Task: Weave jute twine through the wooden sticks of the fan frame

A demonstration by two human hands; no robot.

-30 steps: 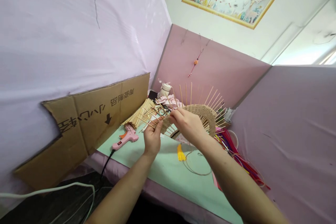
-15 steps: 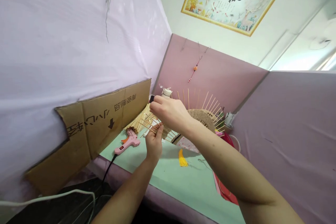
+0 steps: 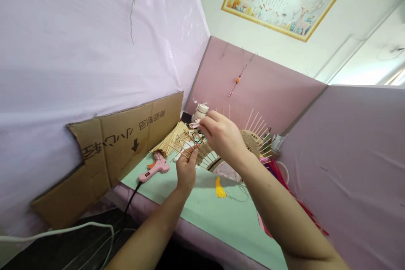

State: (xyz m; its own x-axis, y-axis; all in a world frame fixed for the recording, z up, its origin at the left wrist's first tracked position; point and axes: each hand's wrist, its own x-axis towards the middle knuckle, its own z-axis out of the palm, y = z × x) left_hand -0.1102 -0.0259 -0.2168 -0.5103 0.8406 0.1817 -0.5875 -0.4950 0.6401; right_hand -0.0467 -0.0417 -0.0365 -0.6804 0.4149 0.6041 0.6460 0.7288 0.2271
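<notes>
A half-round fan frame of thin wooden sticks, partly woven with brown cord [image 3: 251, 143], stands over the green tabletop. My left hand [image 3: 186, 168] pinches its left edge among the sticks, thumb in front. My right hand [image 3: 223, 135] is raised above and right of my left, fingers curled together near the woven part; what they hold is too small to make out. Pink-patterned cloth [image 3: 226, 171] fills the lower middle of the fan. A yellow tassel [image 3: 220, 188] hangs below it.
At the left lie a pink glue gun [image 3: 155, 168] and a bundle of sticks [image 3: 172, 139], beside a cardboard sheet [image 3: 123, 143]. A white bottle [image 3: 201, 111] stands behind. Red strands [image 3: 297, 198] and a pale container [image 3: 282, 171] are at the right.
My right hand has moved right, away from my left hand, uncovering the bottle and more sticks. My left hand keeps its pinch on the fan. Red strands now stretch out at the right.
</notes>
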